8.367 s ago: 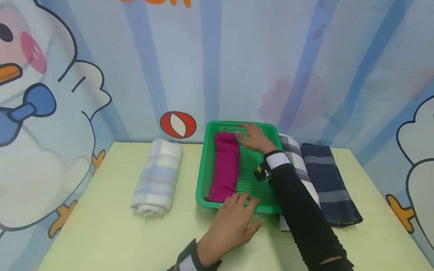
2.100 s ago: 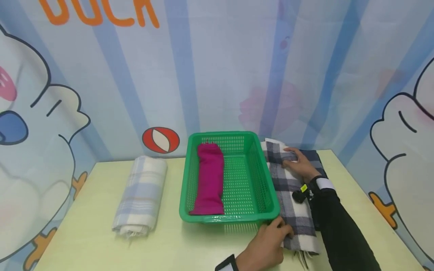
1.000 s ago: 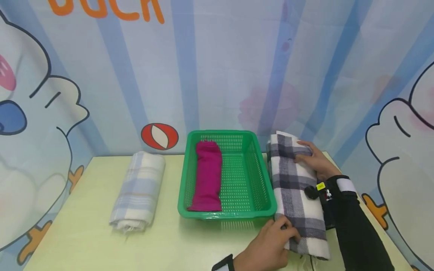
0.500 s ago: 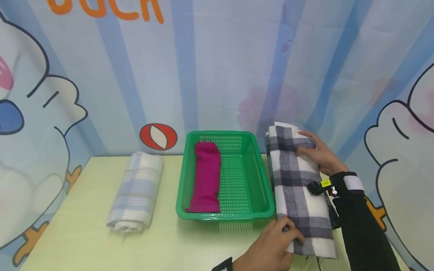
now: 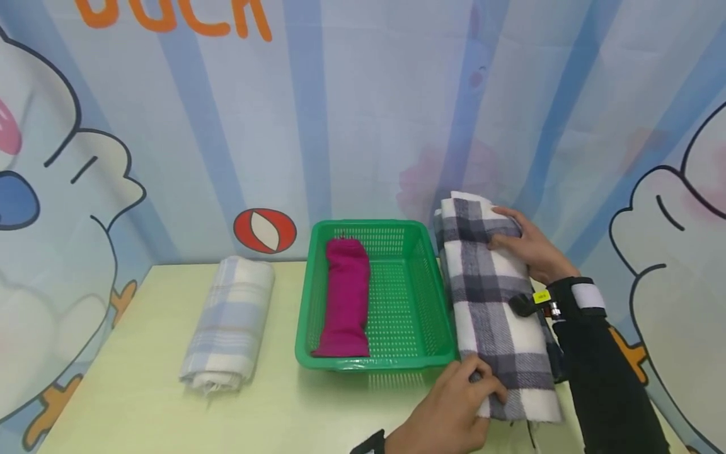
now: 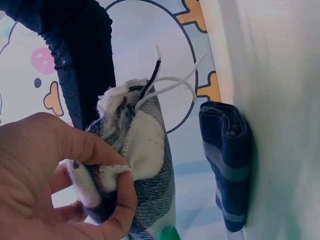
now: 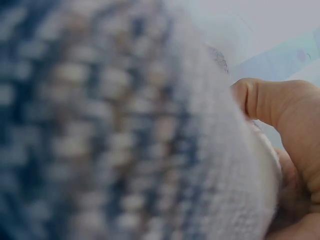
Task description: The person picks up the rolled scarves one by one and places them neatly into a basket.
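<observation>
Four folded cloths, one basket and two hands. One checked cloth [image 5: 490, 315], white and dark grey, is held up off the table to the right of the basket, a few loose fringe strands at its near end. One magenta cloth [image 5: 345, 302] lies lengthwise, near to far, in the left half of the basket. One pale plaid cloth [image 5: 229, 321], white and light blue, lies well apart to the left. One navy cloth [image 6: 230, 165] with grey stripes lies at the right, mostly hidden behind the right arm in the head view.

Left hand [image 5: 454, 403]: one, pinching the near left corner of the checked cloth between thumb and finger. Right hand [image 5: 530, 249]: one, gripping the same cloth at its far right edge, thumb on top; its wrist view is largely filled by blurred weave.

Basket [image 5: 374, 364]: one, green, perforated, rectangular, upright at centre. Sleeve [image 5: 615, 384]: one black, on the right arm.

Surface: one pale yellow table [image 5: 272, 416]. Room: one blue-striped backdrop [image 5: 374, 126] at the far side, printed with two large white cartoon figures, one red-and-white oval [image 5: 265, 231] and orange lettering [image 5: 210, 29].
</observation>
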Demonstrator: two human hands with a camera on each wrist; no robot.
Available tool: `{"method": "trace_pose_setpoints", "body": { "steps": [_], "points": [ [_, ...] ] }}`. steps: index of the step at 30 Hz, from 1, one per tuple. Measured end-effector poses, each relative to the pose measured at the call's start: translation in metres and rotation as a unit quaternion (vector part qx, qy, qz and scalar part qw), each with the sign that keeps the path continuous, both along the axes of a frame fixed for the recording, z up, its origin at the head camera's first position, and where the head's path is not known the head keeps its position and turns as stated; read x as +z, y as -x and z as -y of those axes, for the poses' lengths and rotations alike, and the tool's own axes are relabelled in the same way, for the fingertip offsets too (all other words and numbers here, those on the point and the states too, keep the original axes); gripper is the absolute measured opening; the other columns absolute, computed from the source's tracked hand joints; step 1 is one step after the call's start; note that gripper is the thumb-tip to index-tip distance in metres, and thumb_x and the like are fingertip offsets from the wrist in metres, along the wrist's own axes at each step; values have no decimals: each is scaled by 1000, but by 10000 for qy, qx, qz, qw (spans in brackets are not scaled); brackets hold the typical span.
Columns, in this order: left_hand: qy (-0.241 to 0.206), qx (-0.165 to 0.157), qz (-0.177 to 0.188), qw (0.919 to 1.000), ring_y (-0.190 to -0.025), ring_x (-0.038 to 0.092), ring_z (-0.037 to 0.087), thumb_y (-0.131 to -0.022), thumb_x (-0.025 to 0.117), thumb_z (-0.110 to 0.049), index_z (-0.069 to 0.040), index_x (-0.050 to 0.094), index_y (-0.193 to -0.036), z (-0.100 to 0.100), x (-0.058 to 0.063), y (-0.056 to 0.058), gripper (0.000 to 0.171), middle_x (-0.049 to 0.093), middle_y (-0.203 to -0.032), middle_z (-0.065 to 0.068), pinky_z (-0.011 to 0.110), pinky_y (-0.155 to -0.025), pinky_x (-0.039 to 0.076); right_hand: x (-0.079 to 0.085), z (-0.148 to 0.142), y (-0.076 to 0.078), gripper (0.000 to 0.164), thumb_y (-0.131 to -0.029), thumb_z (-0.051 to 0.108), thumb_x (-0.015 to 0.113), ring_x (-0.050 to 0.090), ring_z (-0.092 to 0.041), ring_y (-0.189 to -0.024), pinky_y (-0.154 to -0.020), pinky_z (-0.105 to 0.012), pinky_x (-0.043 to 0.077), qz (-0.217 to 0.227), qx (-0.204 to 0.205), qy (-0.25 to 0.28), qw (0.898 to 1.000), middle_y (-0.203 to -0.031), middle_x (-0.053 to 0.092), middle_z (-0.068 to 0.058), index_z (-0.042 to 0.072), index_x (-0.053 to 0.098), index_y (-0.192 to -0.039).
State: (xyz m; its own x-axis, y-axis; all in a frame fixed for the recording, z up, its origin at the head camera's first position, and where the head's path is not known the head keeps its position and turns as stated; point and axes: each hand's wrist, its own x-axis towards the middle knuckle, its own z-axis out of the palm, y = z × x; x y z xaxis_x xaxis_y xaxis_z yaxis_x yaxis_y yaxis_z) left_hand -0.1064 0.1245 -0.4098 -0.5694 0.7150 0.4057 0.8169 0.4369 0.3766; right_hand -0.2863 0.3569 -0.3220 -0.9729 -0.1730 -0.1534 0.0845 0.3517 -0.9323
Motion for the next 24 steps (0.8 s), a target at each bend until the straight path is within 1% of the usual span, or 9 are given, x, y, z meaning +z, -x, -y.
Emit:
{"method": "trace_pose_setpoints", "body": {
  "steps": [4,9,13,19,24],
  "points": [
    [14,52,53,10000,-93,46,3,-73,67,-1,-23,69,-109,5,3,1,42,53,-112,-4,6,-78,28,0,5,4,72,-100,22,54,59,-12,-95,-85,-43,53,-131,43,-111,9998,-157,17,-23,33,11,-156],
    [6,171,148,9997,-86,42,2,-70,64,2,-23,69,-107,10,5,3,45,52,-110,-4,7,-74,28,-4,10,9,73,-99,22,55,57,-12,-97,-83,-39,52,-231,47,-262,9994,-157,19,-24,29,10,-157],
    [6,293,158,9994,-84,41,2,-69,64,2,-23,69,-105,14,7,3,45,52,-109,-5,7,-75,30,-7,13,12,75,-98,19,56,58,-11,-93,-78,-36,53,-314,31,-227,9992,-155,23,-23,28,11,-157],
    [84,401,137,9991,-87,43,3,-72,65,0,-24,69,-105,22,9,4,41,52,-110,-6,9,-77,32,-8,22,16,74,-97,18,57,60,-10,-89,-77,-35,53,-355,81,-117,9993,-153,25,-23,28,14,-157],
    [3,469,208,9987,-87,43,4,-73,65,0,-24,67,-104,29,12,4,40,51,-109,-5,9,-76,33,-8,30,18,71,-98,20,56,62,-11,-88,-76,-37,54,-290,142,18,9995,-150,27,-22,30,16,-156]
  ]
}}
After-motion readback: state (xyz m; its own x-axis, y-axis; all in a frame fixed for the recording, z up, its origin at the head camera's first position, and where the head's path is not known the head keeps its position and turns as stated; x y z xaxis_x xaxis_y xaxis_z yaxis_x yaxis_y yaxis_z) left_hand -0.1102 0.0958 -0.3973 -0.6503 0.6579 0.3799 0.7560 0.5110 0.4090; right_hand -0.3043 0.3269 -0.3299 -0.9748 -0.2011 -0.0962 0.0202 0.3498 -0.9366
